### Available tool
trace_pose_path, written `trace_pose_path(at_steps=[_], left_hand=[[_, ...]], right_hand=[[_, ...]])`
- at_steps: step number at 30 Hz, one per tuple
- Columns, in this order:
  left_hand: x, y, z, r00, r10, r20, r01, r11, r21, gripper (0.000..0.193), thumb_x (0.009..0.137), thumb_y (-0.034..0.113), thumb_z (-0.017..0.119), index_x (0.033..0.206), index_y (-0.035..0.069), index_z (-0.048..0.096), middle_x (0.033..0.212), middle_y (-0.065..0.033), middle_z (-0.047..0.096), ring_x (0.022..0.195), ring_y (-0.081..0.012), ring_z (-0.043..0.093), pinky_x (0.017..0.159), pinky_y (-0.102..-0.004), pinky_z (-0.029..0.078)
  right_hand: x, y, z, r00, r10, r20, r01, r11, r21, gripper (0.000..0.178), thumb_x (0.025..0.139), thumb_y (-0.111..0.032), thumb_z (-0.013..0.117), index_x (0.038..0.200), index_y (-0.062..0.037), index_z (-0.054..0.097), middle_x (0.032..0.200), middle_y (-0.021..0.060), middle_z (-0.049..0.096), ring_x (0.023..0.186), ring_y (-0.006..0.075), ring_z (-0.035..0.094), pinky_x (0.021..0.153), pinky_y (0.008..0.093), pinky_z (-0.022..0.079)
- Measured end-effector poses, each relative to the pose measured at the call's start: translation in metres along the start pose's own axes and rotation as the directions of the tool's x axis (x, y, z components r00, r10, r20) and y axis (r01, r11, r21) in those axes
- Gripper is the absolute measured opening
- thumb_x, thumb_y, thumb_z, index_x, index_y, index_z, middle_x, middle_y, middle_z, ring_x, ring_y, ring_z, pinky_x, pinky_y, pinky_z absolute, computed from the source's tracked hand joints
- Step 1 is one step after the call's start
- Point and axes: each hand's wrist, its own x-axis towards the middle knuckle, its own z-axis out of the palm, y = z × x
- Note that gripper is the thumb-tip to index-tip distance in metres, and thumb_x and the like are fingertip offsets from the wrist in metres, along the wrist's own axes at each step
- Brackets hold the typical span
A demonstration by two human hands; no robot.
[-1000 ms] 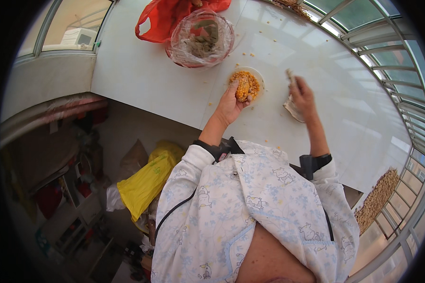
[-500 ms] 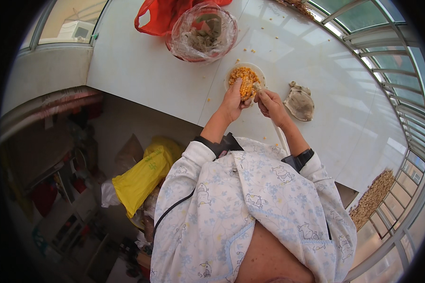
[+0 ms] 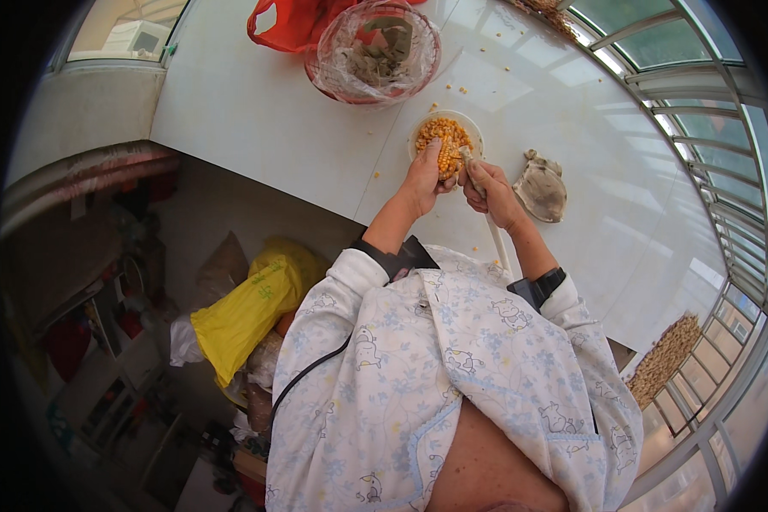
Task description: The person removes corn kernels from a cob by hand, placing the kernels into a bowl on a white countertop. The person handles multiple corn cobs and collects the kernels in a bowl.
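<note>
My left hand (image 3: 425,177) is closed around a yellow corn cob (image 3: 446,164), tilted over a round pale bowl (image 3: 412,149). Loose orange-yellow corn kernels (image 3: 439,130) fill much of the bowl. Close against the cob's right side, my right hand (image 3: 491,194) is closed on a pale greyish piece (image 3: 465,154), whose kind I cannot make out. A long white strip (image 3: 497,243) runs from beneath the right hand toward my body. Whether it joins the bowl is hidden. To the right lies a soiled off-white cloth piece (image 3: 542,189), flat on the white tabletop (image 3: 606,247).
Beyond the bowl stands a red basket (image 3: 314,78) lined with clear plastic, holding dry leafy scraps. A red plastic bag (image 3: 292,26) touches it. Stray kernels dot the table. Barred windows edge the right, near heaped peanut-like pods (image 3: 667,358). A yellow bag (image 3: 246,317) sits below, left.
The view has shifted slightly. Both hands stay over the bowl at the cob; the right hand and its pale piece have turned a little against it.
</note>
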Motion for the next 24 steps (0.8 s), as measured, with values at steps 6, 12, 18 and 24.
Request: trace_pose_path(at_steps=[6,12,18,24], left_hand=[[0.003,0.001,-0.003,0.996,0.000,-0.095,0.016,0.987,0.162,0.035,0.101,0.040,0.033,0.095,0.011,0.052,0.067,-0.0010,0.052,0.046,-0.0102,0.042,0.041,-0.0242,0.028],[0.010,0.001,-0.010,0.992,0.001,-0.124,0.033,0.962,0.271,0.032,0.100,0.038,0.031,0.101,0.013,0.051,0.067,0.0010,0.050,0.046,-0.0092,0.040,0.041,-0.0243,0.030],[0.014,0.000,-0.012,0.982,-0.017,-0.190,0.071,0.958,0.278,0.032,0.100,0.038,0.031,0.105,0.013,0.052,0.073,0.0014,0.052,0.051,-0.0082,0.043,0.043,-0.0238,0.034],[0.016,-0.007,-0.005,0.975,0.044,-0.220,-0.004,0.984,0.179,0.032,0.101,0.038,0.032,0.096,0.013,0.051,0.067,0.0002,0.052,0.045,-0.0091,0.042,0.039,-0.0239,0.027]], right_hand=[[0.004,-0.004,0.000,0.997,0.075,-0.005,-0.076,0.996,-0.038,0.039,0.100,-0.042,0.042,0.083,-0.0081,0.052,0.053,-0.0063,0.034,0.042,0.0036,0.026,0.038,0.0208,0.021],[0.012,-0.008,-0.002,0.980,0.198,-0.012,-0.198,0.980,0.007,0.038,0.099,-0.042,0.044,0.080,-0.0097,0.051,0.053,-0.0079,0.033,0.040,0.0030,0.026,0.036,0.0209,0.020],[0.017,0.004,0.000,0.992,0.119,-0.046,-0.123,0.989,-0.080,0.039,0.099,-0.043,0.045,0.079,-0.0100,0.052,0.051,-0.0080,0.034,0.039,0.0027,0.026,0.036,0.0206,0.021],[0.017,0.018,0.004,0.993,0.017,-0.119,-0.026,0.996,-0.081,0.039,0.099,-0.042,0.045,0.079,-0.0091,0.053,0.052,-0.0080,0.035,0.039,0.0021,0.027,0.036,0.0208,0.021]])
